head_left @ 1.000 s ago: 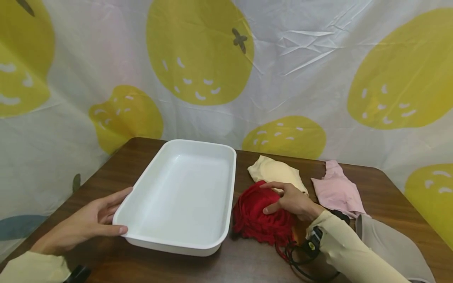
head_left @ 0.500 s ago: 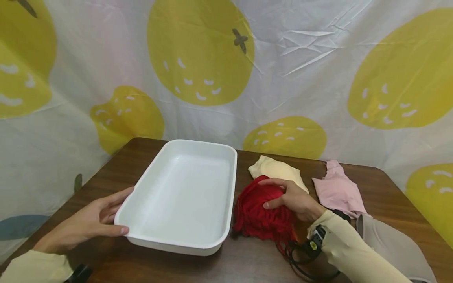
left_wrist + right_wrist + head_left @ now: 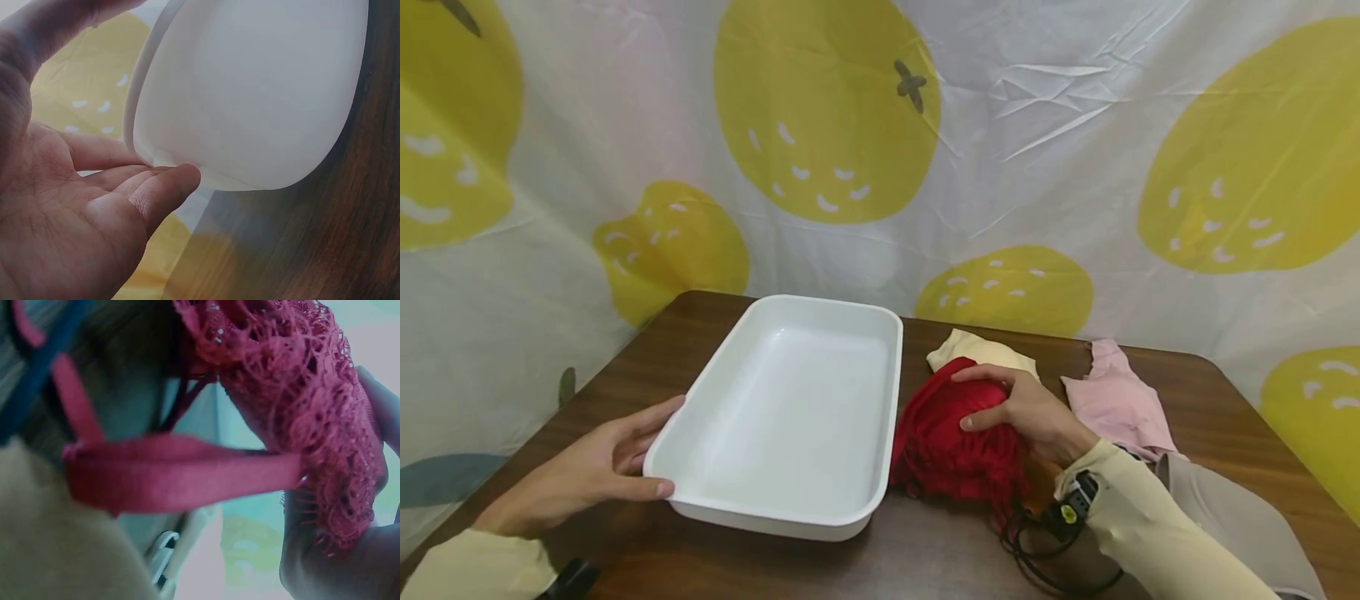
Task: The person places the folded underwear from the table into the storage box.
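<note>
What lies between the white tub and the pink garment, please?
The head view shows a red garment held in the right hand, with a cream garment behind.

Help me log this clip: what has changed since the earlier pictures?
The right hand has raised the red garment a little, hiding more of the cream garment. The left hand still touches the tray; the pink garment stayed put.

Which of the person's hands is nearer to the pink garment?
The right. The right hand grips the red lace garment just left of the pink garment; the left hand touches the white tray at its near left corner, across the table.
</note>
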{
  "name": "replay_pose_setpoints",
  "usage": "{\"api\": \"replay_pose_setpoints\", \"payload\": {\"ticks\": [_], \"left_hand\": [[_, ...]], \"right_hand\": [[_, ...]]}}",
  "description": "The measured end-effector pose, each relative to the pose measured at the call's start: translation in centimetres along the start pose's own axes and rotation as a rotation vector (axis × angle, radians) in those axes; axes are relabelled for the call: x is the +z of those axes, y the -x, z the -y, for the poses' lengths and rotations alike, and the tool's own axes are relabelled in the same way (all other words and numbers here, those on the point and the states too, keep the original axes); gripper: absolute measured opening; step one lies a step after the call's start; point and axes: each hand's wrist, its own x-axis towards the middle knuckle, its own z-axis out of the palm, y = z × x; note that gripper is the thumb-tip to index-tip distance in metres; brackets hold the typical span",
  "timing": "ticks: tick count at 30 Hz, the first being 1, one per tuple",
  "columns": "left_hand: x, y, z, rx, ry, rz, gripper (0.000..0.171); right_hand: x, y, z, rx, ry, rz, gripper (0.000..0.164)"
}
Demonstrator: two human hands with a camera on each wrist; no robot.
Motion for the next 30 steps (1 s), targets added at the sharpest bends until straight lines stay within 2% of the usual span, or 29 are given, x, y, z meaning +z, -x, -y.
{"api": "replay_pose_setpoints", "payload": {"ticks": [4, 10, 19, 23, 30], "left_hand": [[0.0, 0.0, -0.1, 0.002, 0.004, 0.001, 0.097], [0.1, 0.0, -0.3, -0.013, -0.007, -0.001, 0.1], [0.0, 0.2, -0.1, -0.005, -0.001, 0.013, 0.105], [0.1, 0.1, -0.1, -0.026, 0.005, 0.005, 0.107], [0.0, -0.1, 0.2, -0.008, -0.021, 0.017, 0.107]], "right_hand": [[-0.1, 0.2, 0.9, 0.003, -0.03, 0.012, 0.066], [-0.4, 0.2, 2.1, 0.007, -0.014, 0.018, 0.067], [-1.1, 0.1, 5.4, -0.005, 0.008, 0.038, 0.065], [-1.3, 0.0, 6.6, -0.032, 0.007, 0.033, 0.063], [-0.9, -0.8, 8.7, -0.099, 0.006, 0.006, 0.058]]}}
